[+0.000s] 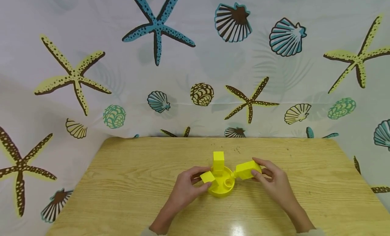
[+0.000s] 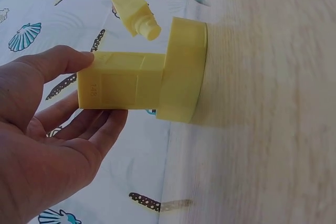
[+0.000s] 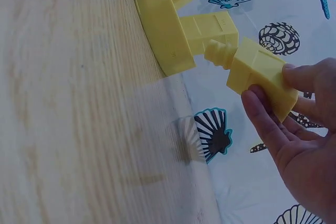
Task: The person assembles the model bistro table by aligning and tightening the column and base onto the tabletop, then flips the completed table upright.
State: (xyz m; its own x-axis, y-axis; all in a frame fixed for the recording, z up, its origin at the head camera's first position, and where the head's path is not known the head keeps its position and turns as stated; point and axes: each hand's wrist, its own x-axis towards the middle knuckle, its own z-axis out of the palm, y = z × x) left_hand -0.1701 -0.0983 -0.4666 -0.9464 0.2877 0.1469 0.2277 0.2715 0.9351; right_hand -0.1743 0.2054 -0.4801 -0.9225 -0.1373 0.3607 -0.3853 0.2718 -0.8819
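A round yellow base (image 1: 221,192) with a raised rim sits on the table, and an open round socket (image 1: 228,183) shows in its floor. Two square yellow bottle-shaped blocks stand upright in it: one at the back (image 1: 218,160), one at the left (image 1: 208,177). My left hand (image 1: 188,187) holds the left block between thumb and fingers. In my right hand (image 1: 274,181) a third yellow block (image 1: 247,170) is pinched, tilted on its side. Its threaded neck (image 3: 219,54) points left toward the base, above the rim and apart from the socket.
The wooden table (image 1: 137,168) stretches around the base on all sides. Behind it and at both sides hangs a white cloth (image 1: 182,66) printed with starfish and shells.
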